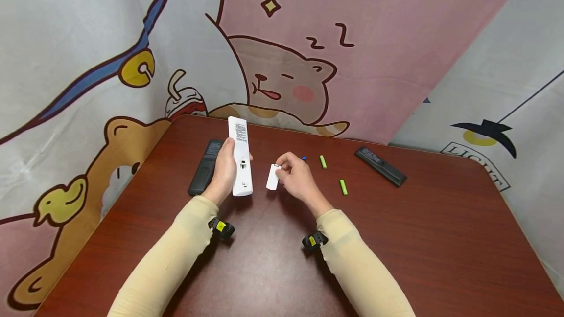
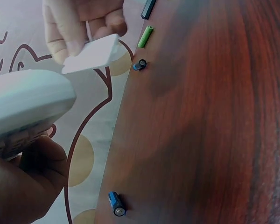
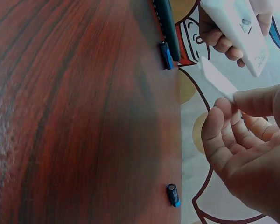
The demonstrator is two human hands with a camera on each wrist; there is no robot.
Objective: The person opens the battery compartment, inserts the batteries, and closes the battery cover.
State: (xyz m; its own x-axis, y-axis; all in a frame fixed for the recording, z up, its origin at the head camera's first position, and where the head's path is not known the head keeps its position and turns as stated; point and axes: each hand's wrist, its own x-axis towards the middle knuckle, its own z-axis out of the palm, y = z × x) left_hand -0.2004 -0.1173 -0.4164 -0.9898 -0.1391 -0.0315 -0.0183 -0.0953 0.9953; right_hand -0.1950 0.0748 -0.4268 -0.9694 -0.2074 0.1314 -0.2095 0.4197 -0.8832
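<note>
My left hand (image 1: 224, 166) grips a white remote control (image 1: 240, 146), its printed back and battery compartment turned toward me in the head view. Between thumb and fingers, my right hand (image 1: 296, 175) pinches a white battery cover (image 1: 272, 178), held apart from the remote and to its right. The left wrist view shows the cover (image 2: 92, 54) beyond the rounded end of the remote (image 2: 32, 100). In the right wrist view, the thumb and fingertips (image 3: 222, 106) hold the cover by one end.
A black remote (image 1: 204, 168) lies left of my left hand, another black remote (image 1: 381, 166) far right. Two green batteries (image 1: 323, 162) lie right of my right hand. Blue batteries (image 2: 116, 204) rest on the brown table (image 1: 432, 238), one (image 3: 166, 55) beside the left black remote. A cartoon-printed cloth hangs behind.
</note>
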